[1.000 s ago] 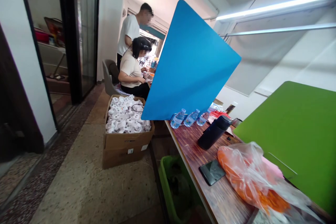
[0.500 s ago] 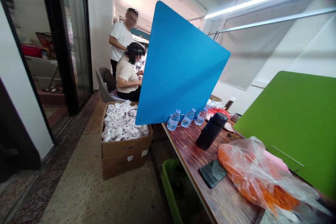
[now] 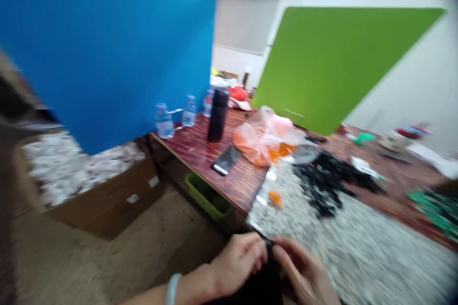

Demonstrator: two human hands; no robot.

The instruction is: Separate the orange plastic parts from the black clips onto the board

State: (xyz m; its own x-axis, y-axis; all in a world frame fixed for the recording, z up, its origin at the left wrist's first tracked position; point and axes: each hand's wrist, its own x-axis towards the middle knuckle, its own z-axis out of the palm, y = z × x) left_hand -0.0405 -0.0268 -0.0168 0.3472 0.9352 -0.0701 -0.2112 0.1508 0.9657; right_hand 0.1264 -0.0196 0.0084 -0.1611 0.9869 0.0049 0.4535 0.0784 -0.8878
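My left hand point(image 3: 240, 258), with a pale band point(image 3: 173, 289) at its wrist, is closed at the bottom middle of the view, by the table's near edge. Facing it, my right hand point(image 3: 304, 269) pinches with thumb and fingers. Between the fingertips of both hands shows a small black piece point(image 3: 268, 242), blurred, its kind unclear. Beyond my right hand, a heap of black strips point(image 3: 322, 178) lies on a grey-white speckled mat point(image 3: 358, 233). An orange bit point(image 3: 275, 198) is on the mat too.
On the wooden table point(image 3: 193, 150) are a phone point(image 3: 226, 160), a dark flask point(image 3: 218, 115), water bottles point(image 3: 164, 121) and a plastic bag with orange contents point(image 3: 263, 139). Blue point(image 3: 125, 57) and green point(image 3: 329, 62) dividers rise behind. A carton point(image 3: 107, 209) of white pieces stands left; a green bin point(image 3: 209, 198) is below.
The view has swung right and down. Both my hands, the speckled mat and the black strips now show; the two people at the back are out of sight.
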